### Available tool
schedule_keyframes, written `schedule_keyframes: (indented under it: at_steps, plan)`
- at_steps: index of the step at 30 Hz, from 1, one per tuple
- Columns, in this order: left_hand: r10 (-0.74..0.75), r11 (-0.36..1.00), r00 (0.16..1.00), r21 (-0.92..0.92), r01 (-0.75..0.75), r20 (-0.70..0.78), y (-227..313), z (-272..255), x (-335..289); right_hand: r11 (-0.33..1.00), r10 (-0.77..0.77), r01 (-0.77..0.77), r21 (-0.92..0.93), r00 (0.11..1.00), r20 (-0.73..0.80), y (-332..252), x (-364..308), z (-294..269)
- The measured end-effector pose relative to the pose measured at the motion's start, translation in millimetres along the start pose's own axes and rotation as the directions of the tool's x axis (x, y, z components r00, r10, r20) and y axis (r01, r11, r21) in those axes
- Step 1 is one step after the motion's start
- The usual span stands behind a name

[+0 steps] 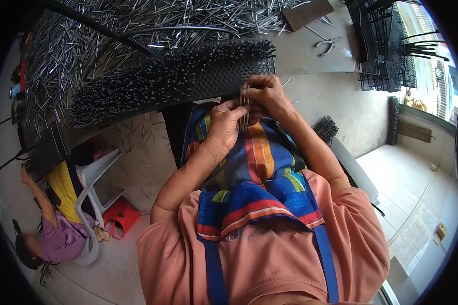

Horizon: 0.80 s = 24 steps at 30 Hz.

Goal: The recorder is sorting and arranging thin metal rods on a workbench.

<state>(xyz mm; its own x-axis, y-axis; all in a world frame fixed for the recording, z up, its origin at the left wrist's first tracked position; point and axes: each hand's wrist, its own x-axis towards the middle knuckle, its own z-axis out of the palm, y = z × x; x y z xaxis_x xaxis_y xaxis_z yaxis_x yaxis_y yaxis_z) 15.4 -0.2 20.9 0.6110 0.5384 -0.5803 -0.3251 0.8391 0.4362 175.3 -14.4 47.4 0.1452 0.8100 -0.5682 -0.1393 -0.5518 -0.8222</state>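
My left hand [224,123] and my right hand [268,96] meet over my lap, both with fingers closed on a small bundle of thin metal strips [245,109]. The strips stand roughly upright between the fingertips. Just beyond my hands lies a long black perforated board [221,76], tilted up to the right. Dense dark upright bristle-like pieces [152,76] fill most of it, while bare holes show at its right end, nearest my right hand. A striped blue apron [259,152] covers my lap below the hands.
A big heap of loose metal strips [71,56] covers the far table. Pliers [326,47] and a brown plate [308,14] lie at the far right, near black mesh racks [387,51]. At left, a co-worker [63,239] sits on a white chair [89,208] beside a red bag [122,216].
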Motion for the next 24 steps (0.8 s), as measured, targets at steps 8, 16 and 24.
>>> schedule_keyframes:
  at_steps: [8, 16, 24]
  plan:
    - [-0.084, 0.996, 0.987, -0.014, 0.083, -0.139, 1.9, -7.2, 1.7, 0.755, -0.608, 0.649, -0.093, 0.640, -0.471, -16.9, 17.0, -17.1]
    - [-0.079, 0.996, 0.989, -0.043, 0.074, -0.124, 1.8, -6.7, 4.1, 0.509, -0.859, 0.681, -0.526, 0.446, -0.253, -20.0, 34.6, -21.2]
    - [-0.034, 0.999, 0.991, -0.043, 0.029, -0.130, 3.6, -6.7, 4.7, 0.516, -0.847, 0.685, -0.515, 0.497, -0.187, -29.9, 32.8, -17.5]
